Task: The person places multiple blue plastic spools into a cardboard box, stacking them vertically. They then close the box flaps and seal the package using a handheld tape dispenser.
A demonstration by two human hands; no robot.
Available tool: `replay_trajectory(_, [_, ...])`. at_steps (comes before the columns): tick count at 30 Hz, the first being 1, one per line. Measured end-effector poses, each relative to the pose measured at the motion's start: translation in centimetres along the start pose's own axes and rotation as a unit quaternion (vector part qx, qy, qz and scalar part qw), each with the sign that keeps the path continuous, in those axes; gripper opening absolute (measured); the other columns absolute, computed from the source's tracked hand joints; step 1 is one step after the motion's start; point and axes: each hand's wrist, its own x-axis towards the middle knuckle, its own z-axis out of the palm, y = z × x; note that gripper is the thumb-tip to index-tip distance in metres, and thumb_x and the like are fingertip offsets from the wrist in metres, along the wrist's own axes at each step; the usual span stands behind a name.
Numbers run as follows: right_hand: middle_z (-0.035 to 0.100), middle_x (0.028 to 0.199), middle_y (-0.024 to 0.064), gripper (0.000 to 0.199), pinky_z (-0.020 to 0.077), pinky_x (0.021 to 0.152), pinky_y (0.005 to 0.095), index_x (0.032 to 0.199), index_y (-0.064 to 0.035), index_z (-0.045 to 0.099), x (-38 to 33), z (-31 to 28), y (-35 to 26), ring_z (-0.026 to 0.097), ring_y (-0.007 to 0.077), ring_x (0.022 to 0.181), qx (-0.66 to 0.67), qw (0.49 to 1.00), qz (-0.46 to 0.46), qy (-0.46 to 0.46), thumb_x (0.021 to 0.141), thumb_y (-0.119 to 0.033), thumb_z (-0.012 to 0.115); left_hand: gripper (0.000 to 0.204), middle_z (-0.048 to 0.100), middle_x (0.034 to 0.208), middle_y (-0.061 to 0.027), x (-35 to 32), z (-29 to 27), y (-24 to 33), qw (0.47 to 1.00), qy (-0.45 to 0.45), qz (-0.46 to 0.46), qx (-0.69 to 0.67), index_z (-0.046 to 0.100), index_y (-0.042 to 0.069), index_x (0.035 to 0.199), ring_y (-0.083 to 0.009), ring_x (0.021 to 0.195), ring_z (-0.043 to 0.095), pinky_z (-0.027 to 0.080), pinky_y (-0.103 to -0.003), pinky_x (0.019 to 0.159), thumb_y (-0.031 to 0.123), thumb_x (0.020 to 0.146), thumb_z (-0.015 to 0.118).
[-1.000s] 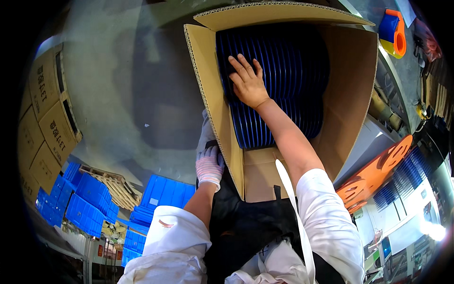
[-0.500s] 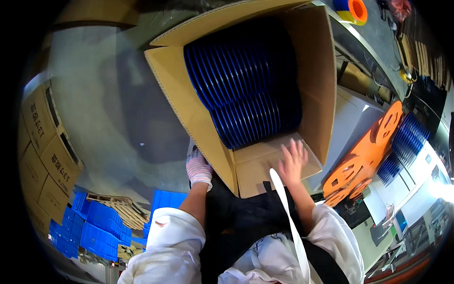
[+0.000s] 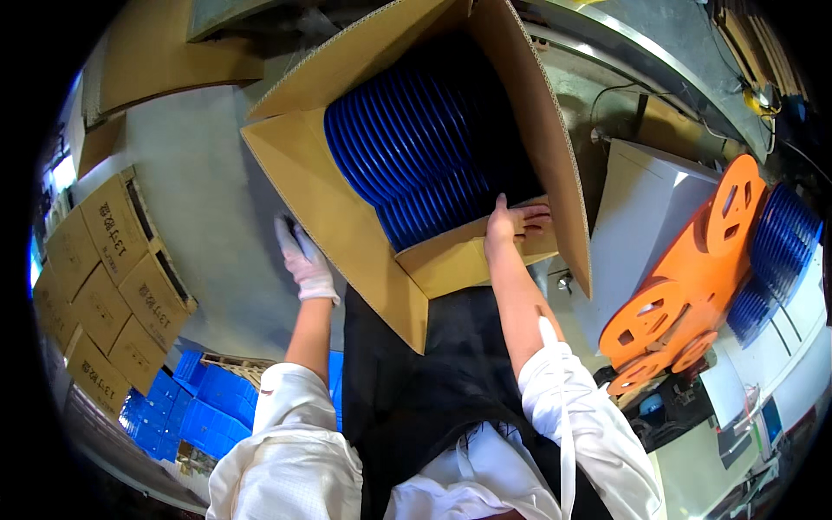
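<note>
Plainly the carton (image 3: pixel 433 173) is near full: a tight row of blue reels (image 3: pixel 407 160) stands on edge inside it, from the far wall almost to the near one, and only a narrow gap is left at the near end. All four flaps stand open, so I judge the loading close to done and the closing not begun; no tape shows on the flaps.

Far left of both hands, on the floor, plain brown boxes (image 3: pixel 104 286) sit stacked in rows, each with dark print on its top face. Just below them lies a heap of blue trays (image 3: pixel 195 407).

The left hand (image 3: pixel 305 256), in a white glove, lies flat with fingers spread, clasping nothing, against the outer face of the carton's long left flap (image 3: pixel 347 234).

To its right the bare right hand (image 3: pixel 511 224) rests on the short near flap (image 3: pixel 472 256), thumb up toward the reels and fingers spread over the cardboard edge; the grip looks slack, pressing rather than clasping. The reels lie just beyond the fingertips.

Right of that grip, past the carton's right flap, stands a white box (image 3: pixel 646 204), blank on the faces shown. Further right an orange reel rack (image 3: pixel 693 269) leans by more blue reels (image 3: pixel 780 251).
</note>
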Motion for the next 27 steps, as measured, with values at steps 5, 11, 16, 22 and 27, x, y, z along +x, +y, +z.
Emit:
replay_trajectory(5, [-0.013, 0.151, 0.0277, 0.115, 0.0131, 0.109, 0.0594, 0.148, -0.0047, -0.009, -0.8, -0.3, 4.4, -0.005, 0.0418, 0.142, -0.125, 0.958, -0.25, 0.063, 0.076, -0.048, 0.069, 0.06, 0.043, 0.136, -0.0236, 11.2, -0.1, 8.7, 0.951, 0.088, 0.26, 0.139, 0.037, 0.003, 0.137, -0.0383, 0.124, 0.043, 0.038, -0.04, 0.102, 0.029, 0.088, 0.06])
replay_trajectory(11, [0.018, 0.152, 0.0187, 0.07, 0.0208, 0.109, 0.0541, 0.144, -0.008, 0.03, -2.7, -3.9, 0.3, 0.018, 0.0368, 0.14, -0.278, 0.658, -0.696, 0.073, 0.083, -0.023, 0.063, 0.049, 0.056, 0.119, -0.018, 17.2, 1.3, 10.5, 0.921, -0.001, 0.259, 0.291, 0.05, 0.011, 0.127, -0.0365, 0.106, 0.054, 0.045, -0.043, 0.091, 0.026, 0.083, 0.065])
replay_trajectory(16, [0.059, 0.114, 0.0116, 0.038, 0.0496, 0.083, 0.0428, 0.117, -0.0089, 0.055, -1.7, 2.5, -10.1, 0.061, 0.0277, 0.101, -0.136, 0.753, -0.641, -0.054, 0.08, -0.006, 0.06, 0.04, 0.061, 0.109, -0.016, 17.7, 2.3, 10.5, 0.917, 0.029, 0.295, 0.268, 0.055, 0.01, 0.119, -0.0352, 0.101, 0.056, 0.046, -0.043, 0.089, 0.024, 0.082, 0.064])
replay_trajectory(22, [0.062, 0.107, 0.0146, 0.029, 0.0541, 0.069, 0.043, 0.11, -0.0052, 0.055, -3.2, 4.8, -14.2, 0.066, 0.0307, 0.085, -0.291, 0.761, -0.578, -0.056, 0.081, -0.01, 0.057, 0.038, 0.062, 0.107, -0.0153, 17.5, 1.5, 10.0, 0.919, 0.028, 0.299, 0.256, 0.057, 0.01, 0.116, -0.0351, 0.098, 0.057, 0.045, -0.042, 0.089, 0.023, 0.081, 0.065])
replay_trajectory(27, [0.064, 0.106, 0.0151, 0.025, 0.0529, 0.068, 0.0458, 0.111, -0.0065, 0.055, -1.7, 5.8, -12.1, 0.066, 0.0333, 0.083, -0.214, 0.785, -0.579, -0.053, 0.09, -0.019, 0.049, 0.038, 0.061, 0.109, -0.0142, 17.9, 1.4, 10.0, 0.921, 0.026, 0.306, 0.24, 0.057, 0.009, 0.116, -0.033, 0.1, 0.057, 0.045, -0.04, 0.09, 0.022, 0.081, 0.065])
